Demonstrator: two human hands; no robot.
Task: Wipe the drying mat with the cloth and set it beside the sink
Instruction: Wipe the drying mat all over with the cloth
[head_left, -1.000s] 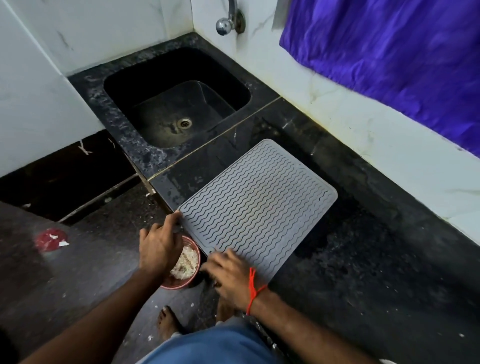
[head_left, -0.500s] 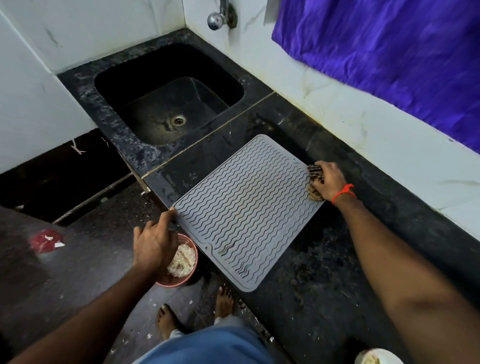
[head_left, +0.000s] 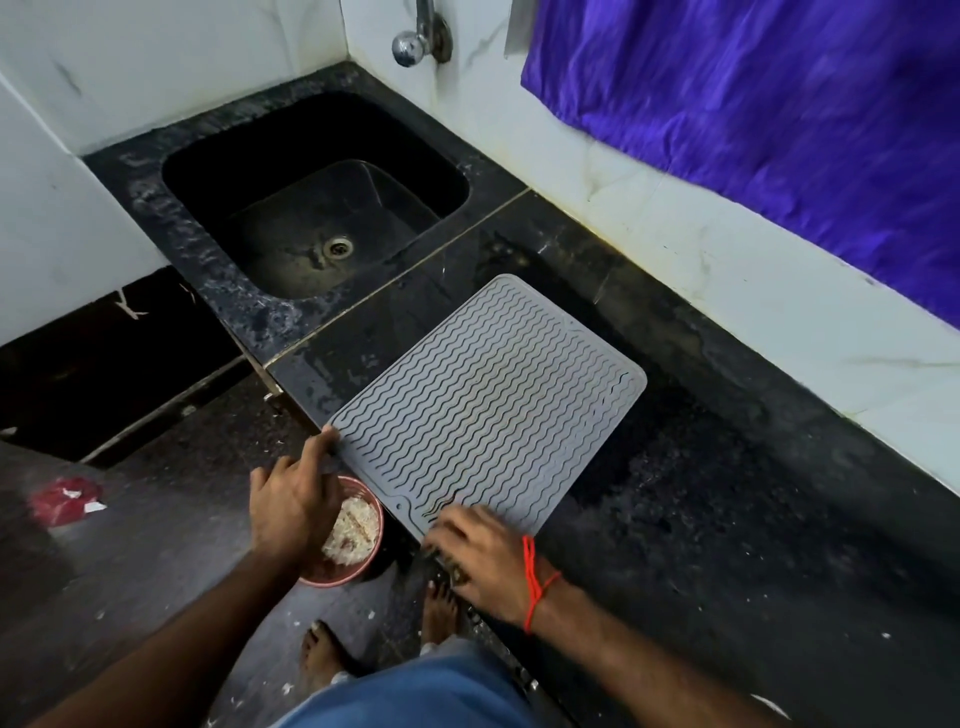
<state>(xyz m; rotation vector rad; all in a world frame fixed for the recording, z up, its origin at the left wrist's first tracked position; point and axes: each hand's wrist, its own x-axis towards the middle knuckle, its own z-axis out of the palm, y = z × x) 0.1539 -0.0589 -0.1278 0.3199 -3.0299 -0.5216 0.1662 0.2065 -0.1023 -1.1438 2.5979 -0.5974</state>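
Grey ribbed mat (head_left: 485, 410) lies flat on the counter (head_left: 701, 519) at 4 o'clock from the sink (head_left: 311, 208), left hand (head_left: 291, 499) pinching its near-left corner, likely steadying, while right hand (head_left: 475, 551) presses the mostly hidden cloth (head_left: 451, 565) on its near edge

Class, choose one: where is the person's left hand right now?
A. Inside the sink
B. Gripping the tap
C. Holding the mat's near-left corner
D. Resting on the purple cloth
C: the left hand pinches the near-left corner of the grey drying mat at the counter's front edge.
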